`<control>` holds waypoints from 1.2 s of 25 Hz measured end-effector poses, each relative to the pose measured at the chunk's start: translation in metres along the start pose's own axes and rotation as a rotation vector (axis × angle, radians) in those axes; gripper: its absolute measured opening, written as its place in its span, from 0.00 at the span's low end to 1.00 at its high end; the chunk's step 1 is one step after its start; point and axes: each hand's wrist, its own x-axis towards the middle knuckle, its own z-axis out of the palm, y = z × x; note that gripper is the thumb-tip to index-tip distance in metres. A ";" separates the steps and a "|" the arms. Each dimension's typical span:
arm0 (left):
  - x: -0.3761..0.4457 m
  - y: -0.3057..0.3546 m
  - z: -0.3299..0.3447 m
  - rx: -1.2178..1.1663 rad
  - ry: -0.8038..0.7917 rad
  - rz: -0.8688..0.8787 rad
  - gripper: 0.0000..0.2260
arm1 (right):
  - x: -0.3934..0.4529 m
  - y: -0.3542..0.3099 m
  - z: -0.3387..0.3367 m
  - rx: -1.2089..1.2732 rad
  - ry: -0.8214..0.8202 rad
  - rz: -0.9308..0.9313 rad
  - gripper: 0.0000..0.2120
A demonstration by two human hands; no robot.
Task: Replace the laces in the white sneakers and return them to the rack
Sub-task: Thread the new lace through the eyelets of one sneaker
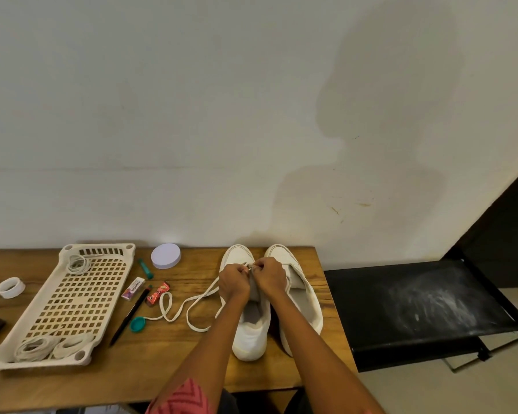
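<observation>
A single wide-angle camera sits on the person's head, looking forward and down across a wooden table (132,375) that stands against a pale wall (192,115). It is close enough that both forearms enter from the bottom edge, and the wall fills the upper half. With only this one view, no part of the scene is shared with another.

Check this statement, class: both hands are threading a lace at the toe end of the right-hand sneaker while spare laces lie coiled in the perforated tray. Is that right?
Not quite. In the head view the left hand and right hand pinch the lace at the toe end of the left-hand sneaker, not the right-hand sneaker. Spare laces do lie coiled in the perforated tray.
</observation>
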 end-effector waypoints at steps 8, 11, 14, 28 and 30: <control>0.010 -0.007 0.001 -0.119 -0.019 -0.037 0.09 | 0.003 -0.001 -0.003 0.033 -0.041 0.065 0.14; 0.019 -0.009 -0.002 -0.110 -0.099 -0.002 0.06 | 0.011 -0.001 0.002 0.044 -0.032 0.093 0.10; 0.023 -0.006 -0.009 -0.122 -0.200 0.003 0.10 | 0.008 -0.004 0.009 0.086 0.030 0.104 0.08; 0.023 0.001 -0.017 0.031 -0.248 0.026 0.07 | 0.052 -0.047 -0.141 0.867 0.357 -0.079 0.04; 0.021 0.003 -0.019 0.061 -0.239 0.054 0.09 | 0.045 -0.037 -0.102 0.382 0.040 -0.237 0.09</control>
